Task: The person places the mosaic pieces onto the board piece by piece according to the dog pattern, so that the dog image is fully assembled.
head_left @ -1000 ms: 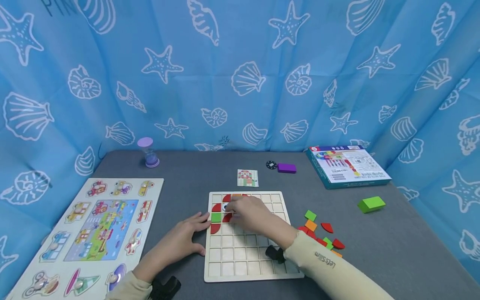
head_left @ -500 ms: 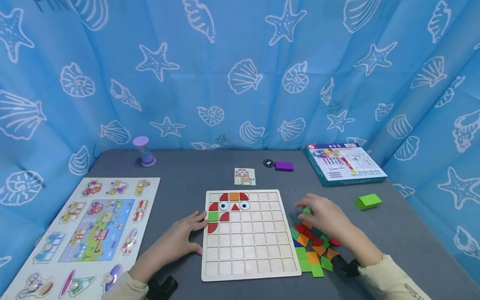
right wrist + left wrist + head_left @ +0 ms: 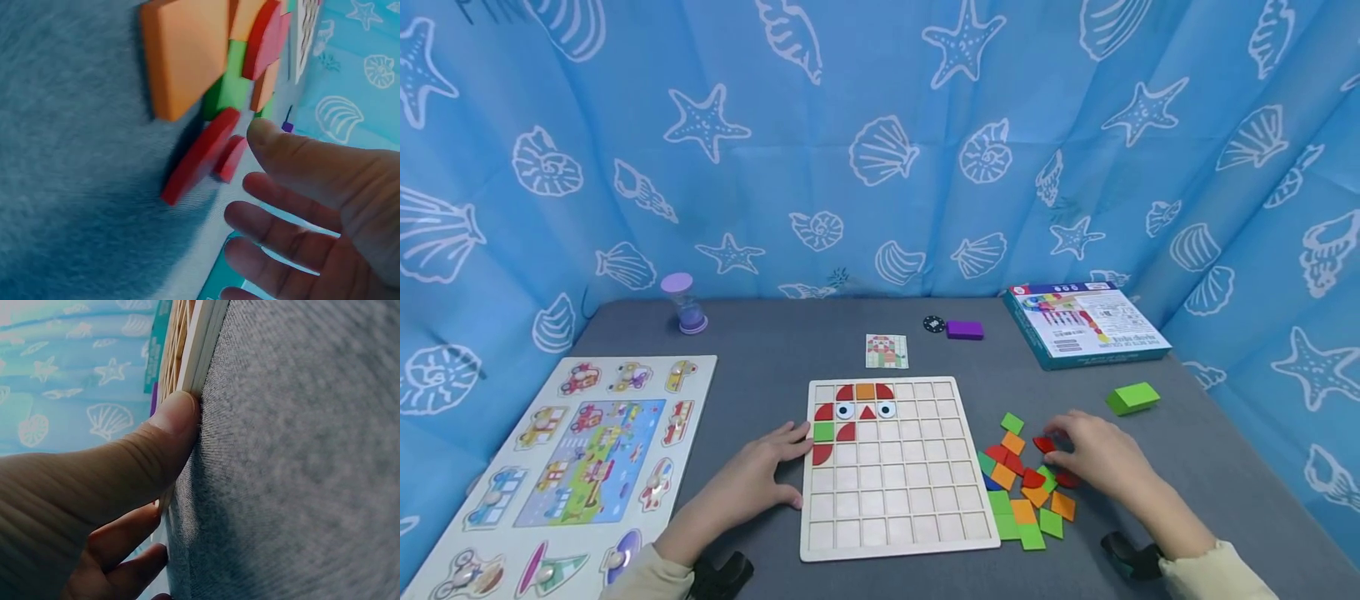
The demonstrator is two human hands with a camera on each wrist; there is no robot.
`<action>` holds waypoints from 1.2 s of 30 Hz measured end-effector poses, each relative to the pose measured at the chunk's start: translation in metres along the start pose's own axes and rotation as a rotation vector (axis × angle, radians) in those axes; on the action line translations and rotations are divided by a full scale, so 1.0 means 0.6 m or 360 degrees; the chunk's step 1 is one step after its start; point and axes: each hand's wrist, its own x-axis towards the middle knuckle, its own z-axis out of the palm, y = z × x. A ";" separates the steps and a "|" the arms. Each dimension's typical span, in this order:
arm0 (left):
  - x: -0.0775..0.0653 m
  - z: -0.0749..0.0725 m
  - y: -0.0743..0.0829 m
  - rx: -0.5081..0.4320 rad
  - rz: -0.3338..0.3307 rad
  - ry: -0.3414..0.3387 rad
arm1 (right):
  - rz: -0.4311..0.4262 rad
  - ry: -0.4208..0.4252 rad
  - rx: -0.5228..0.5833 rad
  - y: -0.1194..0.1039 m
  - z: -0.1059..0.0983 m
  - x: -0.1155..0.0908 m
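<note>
A pale wooden grid board (image 3: 910,503) lies mid-table. Red quarter-circle pieces, an orange square (image 3: 865,392), a green square (image 3: 824,431), a red triangle (image 3: 867,412) and two eye pieces sit in its upper-left cells. My left hand (image 3: 758,473) touches the board's left edge with extended fingers; its thumb (image 3: 178,412) meets the edge in the left wrist view. Right of the board lies a loose pile of coloured pieces. My right hand (image 3: 1101,454) is over the pile's right side, its fingertips by a red quarter-circle piece (image 3: 1042,444). Its fingers are spread and hold nothing in the right wrist view.
A small pattern card (image 3: 887,351) lies behind the board, with a black chip (image 3: 934,324) and purple block (image 3: 964,330) beside it. At left are a peg puzzle (image 3: 688,433) and a sand timer (image 3: 684,303). A box (image 3: 1086,325) and green block (image 3: 1132,398) lie at right.
My right hand has left the board, where eye pieces and a red triangle now show, and moved right over the loose pieces to its far side. The left hand stays at the board's edge.
</note>
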 end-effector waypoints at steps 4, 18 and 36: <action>-0.001 0.000 -0.001 -0.0003 0.0008 0.0011 | 0.0026 -0.0065 0.0005 0.004 0.004 0.003; -0.003 -0.003 0.001 0.0013 -0.0006 0.0013 | -0.0079 0.0127 0.0040 -0.034 -0.003 0.018; 0.000 0.001 -0.002 0.0027 0.0025 -0.0004 | -0.0877 0.0162 -0.0118 -0.326 0.049 0.079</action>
